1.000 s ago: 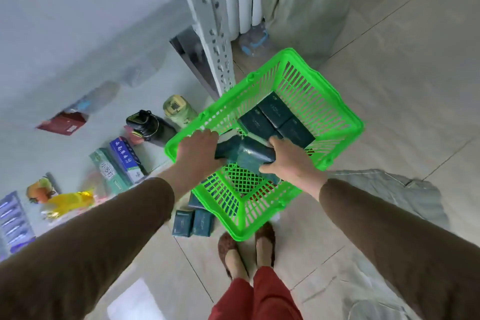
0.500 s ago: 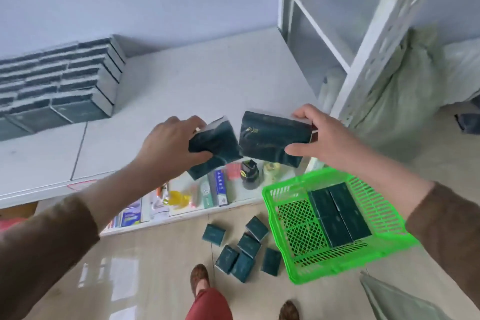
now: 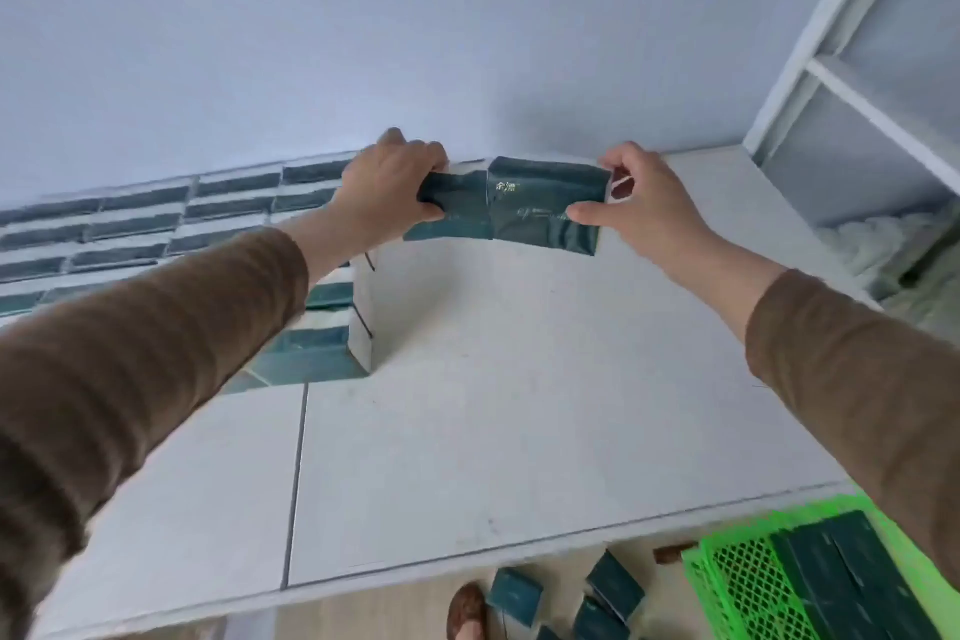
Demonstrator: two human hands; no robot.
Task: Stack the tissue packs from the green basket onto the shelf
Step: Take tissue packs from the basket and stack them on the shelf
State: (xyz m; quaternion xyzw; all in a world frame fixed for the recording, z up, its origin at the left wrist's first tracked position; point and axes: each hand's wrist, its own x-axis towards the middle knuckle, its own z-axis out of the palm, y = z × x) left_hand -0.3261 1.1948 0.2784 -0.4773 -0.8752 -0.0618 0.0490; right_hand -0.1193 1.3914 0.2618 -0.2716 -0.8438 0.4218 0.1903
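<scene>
Since half a second ago both arms have reached up and forward over the shelf point(image 3: 519, 405); the two packs that were held near the shelf's front edge now hang above its back part, close to the wall point(image 3: 467, 42), and the basket point(image 3: 737, 582) has slid to the lower right corner of the view.

At the far left the stack point(image 3: 156, 229) of dark green packs stands against the wall on the shelf, in about five layers; its lower part is hidden behind the left sleeve, so the full count cannot be told. The left hand point(image 3: 389, 187) grips one pack point(image 3: 452, 211), fingers curled over its top and thumb below, right at the stack's upper right end. Touching it on the right is a second pack point(image 3: 545, 208), which the right hand point(image 3: 644, 203) pinches at its right end between thumb and curled fingers. That makes two packs in hand, side by side and clear of the shelf surface.

Below the shelf's front edge, about four loose packs point(image 3: 615, 585) lie on the floor beside one shoe point(image 3: 467, 611). In the green basket at the lower right, at least two packs point(image 3: 831, 582) remain, partly covered by the right sleeve.
</scene>
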